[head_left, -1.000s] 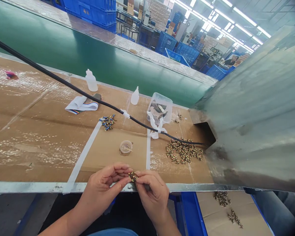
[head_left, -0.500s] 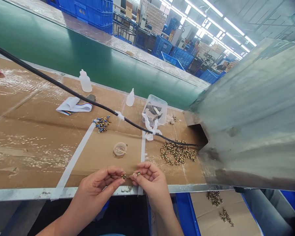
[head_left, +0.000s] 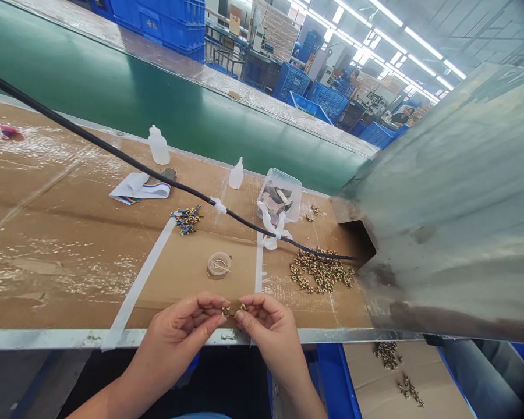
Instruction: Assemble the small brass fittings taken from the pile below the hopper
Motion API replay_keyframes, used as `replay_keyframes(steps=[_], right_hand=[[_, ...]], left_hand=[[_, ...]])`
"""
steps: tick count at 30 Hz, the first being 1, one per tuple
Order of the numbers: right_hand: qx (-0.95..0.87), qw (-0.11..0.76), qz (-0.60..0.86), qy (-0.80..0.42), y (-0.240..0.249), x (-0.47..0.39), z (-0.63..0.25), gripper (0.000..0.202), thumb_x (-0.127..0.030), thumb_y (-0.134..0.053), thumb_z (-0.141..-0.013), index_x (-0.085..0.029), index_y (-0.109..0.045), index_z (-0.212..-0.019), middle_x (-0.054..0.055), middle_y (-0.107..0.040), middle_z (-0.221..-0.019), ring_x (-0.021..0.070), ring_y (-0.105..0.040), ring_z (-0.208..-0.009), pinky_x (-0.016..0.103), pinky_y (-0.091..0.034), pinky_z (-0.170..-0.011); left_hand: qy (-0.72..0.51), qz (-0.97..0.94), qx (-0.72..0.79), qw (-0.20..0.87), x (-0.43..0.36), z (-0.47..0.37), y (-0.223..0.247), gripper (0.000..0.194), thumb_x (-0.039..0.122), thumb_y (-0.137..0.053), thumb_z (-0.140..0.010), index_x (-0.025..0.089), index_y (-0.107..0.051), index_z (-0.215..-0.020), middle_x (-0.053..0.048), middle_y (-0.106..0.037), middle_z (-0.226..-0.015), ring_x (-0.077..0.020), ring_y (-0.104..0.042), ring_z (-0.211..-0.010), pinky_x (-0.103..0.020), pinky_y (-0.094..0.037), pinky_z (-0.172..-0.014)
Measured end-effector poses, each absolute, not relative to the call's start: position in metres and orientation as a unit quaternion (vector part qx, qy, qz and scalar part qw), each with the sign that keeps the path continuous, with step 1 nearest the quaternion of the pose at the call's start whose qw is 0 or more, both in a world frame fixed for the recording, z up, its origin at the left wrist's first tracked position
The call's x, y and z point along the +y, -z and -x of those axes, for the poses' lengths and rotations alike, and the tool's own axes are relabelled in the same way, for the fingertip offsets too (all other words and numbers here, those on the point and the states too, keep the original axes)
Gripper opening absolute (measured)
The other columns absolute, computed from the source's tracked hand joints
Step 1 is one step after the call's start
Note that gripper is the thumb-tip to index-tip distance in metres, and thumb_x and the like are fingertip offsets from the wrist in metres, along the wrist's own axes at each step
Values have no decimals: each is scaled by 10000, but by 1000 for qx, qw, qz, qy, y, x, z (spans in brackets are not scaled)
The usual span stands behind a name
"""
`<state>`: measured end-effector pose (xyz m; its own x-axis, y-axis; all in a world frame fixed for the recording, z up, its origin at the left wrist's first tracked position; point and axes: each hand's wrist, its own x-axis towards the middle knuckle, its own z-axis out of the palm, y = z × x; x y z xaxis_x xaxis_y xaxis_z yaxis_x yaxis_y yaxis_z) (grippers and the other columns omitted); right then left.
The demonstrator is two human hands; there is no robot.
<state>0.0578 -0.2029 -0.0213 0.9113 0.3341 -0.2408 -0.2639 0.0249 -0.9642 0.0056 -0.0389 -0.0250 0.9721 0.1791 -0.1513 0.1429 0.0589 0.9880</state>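
My left hand (head_left: 187,326) pinches a small dark-and-gold part (head_left: 226,311) between thumb and fingertips, just above the bench's front edge. Close beside it, my right hand (head_left: 266,320) pinches another small gold-and-dark part (head_left: 243,307). The fingertips nearly meet, and whether the two parts touch I cannot tell. Beyond my hands stands a small round clear dish (head_left: 219,265) with a thin stick across it. To the right lies a large pile of similar small parts (head_left: 321,270); a smaller pile with blue bits (head_left: 186,219) lies to the left.
A black cable (head_left: 113,156) crosses above the cardboard-covered bench (head_left: 70,244). Farther back are two white squeeze bottles (head_left: 158,145), a clear plastic box (head_left: 279,195) and a folded ribbon (head_left: 140,189). A metal housing (head_left: 454,209) bounds the right side. The green conveyor (head_left: 179,110) runs behind.
The camera view has shifted slightly, so the bench things appear a little farther right. My hands have drawn closer together, each keeping its small part.
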Motion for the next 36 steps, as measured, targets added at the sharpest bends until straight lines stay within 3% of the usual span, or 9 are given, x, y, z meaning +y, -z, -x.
replay_keyframes(steps=[6,19,26,36], right_hand=[[-96,646,730,-199,18,-203,-55,165,-310,-636,-800,-180,-670,-896,40,-605,-791,135,-562,-719,242,-483,-622],[-162,572,791,-141,12,-199,-51,75,-239,-587,-837,-199,-645,-861,18,-579,-820,119,-570,-740,205,-467,-603],[-200,563,795,-104,16,-198,-47,94,-216,-534,-876,-214,-619,-916,26,-584,-886,117,-588,-795,207,-497,-662],[-187,568,797,-87,19,-197,-46,98,-212,-556,-861,-223,-635,-918,22,-600,-865,117,-607,-754,212,-507,-627]], left_hand=[[18,-648,114,753,-38,-6,25,158,274,-650,-783,215,-635,-929,6,-735,-893,-143,-704,-829,-215,-582,-798],[19,-685,101,721,-36,-5,23,147,310,-620,-816,222,-649,-930,4,-724,-926,-139,-688,-863,-194,-562,-810],[38,-659,95,745,-36,-5,25,159,303,-596,-834,225,-642,-965,2,-719,-937,-146,-692,-848,-217,-571,-804],[28,-655,87,750,-36,-7,25,164,259,-607,-822,219,-642,-977,-5,-724,-955,-148,-698,-854,-208,-571,-809]])
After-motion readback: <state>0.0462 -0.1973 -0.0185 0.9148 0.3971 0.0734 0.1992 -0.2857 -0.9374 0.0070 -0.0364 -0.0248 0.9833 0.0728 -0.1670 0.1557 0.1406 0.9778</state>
